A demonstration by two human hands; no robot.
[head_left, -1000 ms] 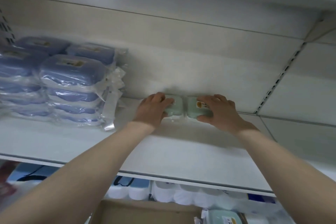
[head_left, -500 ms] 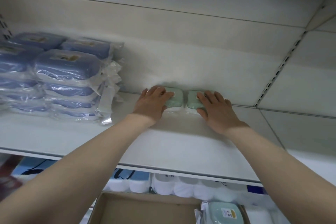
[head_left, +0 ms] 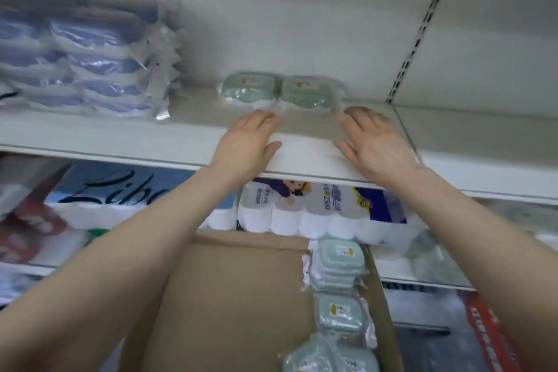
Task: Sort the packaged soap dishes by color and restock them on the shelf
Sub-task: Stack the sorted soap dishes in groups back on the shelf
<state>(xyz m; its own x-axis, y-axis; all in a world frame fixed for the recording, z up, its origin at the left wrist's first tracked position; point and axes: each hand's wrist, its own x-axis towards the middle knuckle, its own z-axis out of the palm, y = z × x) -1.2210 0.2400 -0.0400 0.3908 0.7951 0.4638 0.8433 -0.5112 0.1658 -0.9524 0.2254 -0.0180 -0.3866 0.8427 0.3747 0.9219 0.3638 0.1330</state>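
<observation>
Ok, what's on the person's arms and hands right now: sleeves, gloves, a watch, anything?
Nothing that shows. Both forearms are bare all the way to the bottom edge of the view, with no sleeve in sight. The left hand and right hand wear no gloves, and no watch, bracelet or ring is visible on the wrists or fingers, though the picture is somewhat blurred.

There is a single view, from a camera worn on the person's head. It faces forward into the shelving, close to it and about level with the front edge of the white shelf [head_left: 126, 142], so that the shelf's top surface appears foreshortened. Both forearms reach in from the bottom corners. The wide lens also takes in the lower shelf and an open cardboard box [head_left: 241, 296] directly beneath.
</observation>
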